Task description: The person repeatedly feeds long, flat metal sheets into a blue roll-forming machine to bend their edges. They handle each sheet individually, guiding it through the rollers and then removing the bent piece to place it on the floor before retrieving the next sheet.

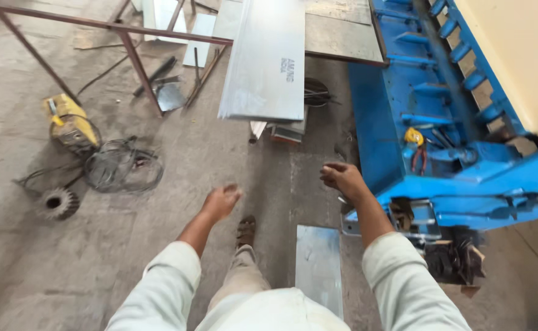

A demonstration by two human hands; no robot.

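Left hand: the left hand (222, 201) hangs over bare concrete floor (177, 159), fingers curled loosely, gripping nothing.
Right hand: the right hand (341, 178) is half-closed and empty, just beside the blue machine (391, 116).
Small sheet: the small metal sheet (318, 266) lies flat below the right forearm, long axis pointing away from the person.
Stack: the stacked metal sheets (269, 61) lie ahead, lengthwise the same way.

Two hands: left hand (221, 201), right hand (341, 178); one blue machine (404, 92); one gear wheel (57, 203).
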